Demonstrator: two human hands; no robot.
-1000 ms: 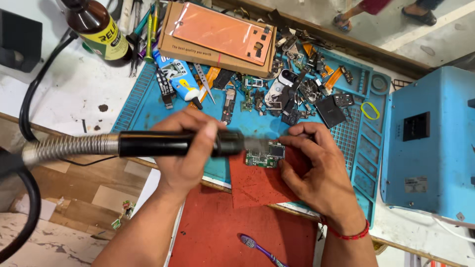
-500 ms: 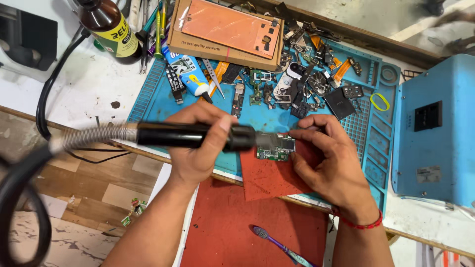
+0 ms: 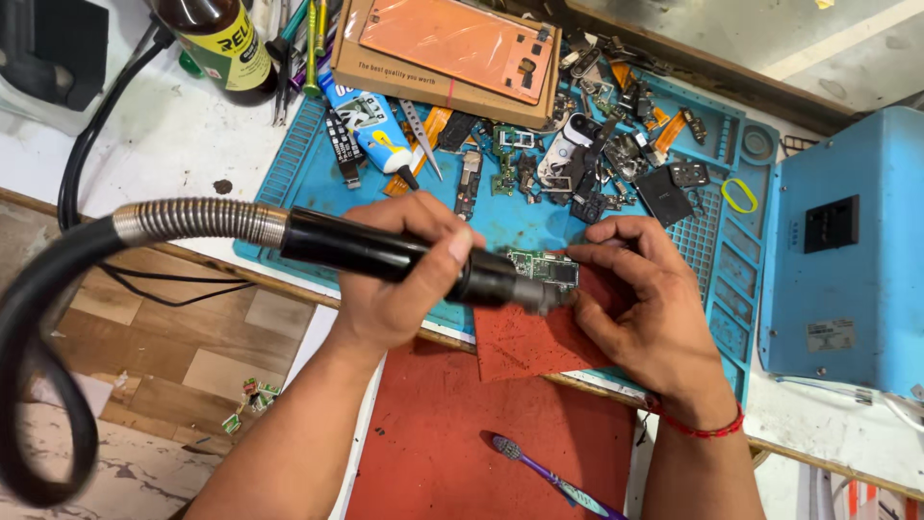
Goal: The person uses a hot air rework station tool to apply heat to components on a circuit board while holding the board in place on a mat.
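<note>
Toothbrush (image 3: 549, 475) lies nearest you on the red mat (image 3: 433, 433), clear of both hands. Above it, your left hand (image 3: 399, 279) is clenched round the black handpiece (image 3: 385, 255), whose metal hose (image 3: 197, 221) loops off to your left; its nozzle points right, at the left edge of the circuit board (image 3: 547, 269). That board sits on a red cloth (image 3: 525, 337) at the near edge of the blue work mat (image 3: 318, 188). Your right hand (image 3: 645, 308) pins the board, fingertips (image 3: 587, 252) pressed on its top right corner, thumb underneath the nozzle's side; whether it pinches the board or only steadies it, you cannot tell. You look to be working the board's surface with the tool, mid-step. Any next pass calls for a steady nozzle and fingers kept off its tip. Farther off lies a scatter of phone parts (image 3: 587, 164), a glue tube (image 3: 371, 125), tweezers (image 3: 417, 135), a brown box (image 3: 448, 53) and a dark bottle (image 3: 221, 43); a blue machine (image 3: 847, 250) stands at right.
</note>
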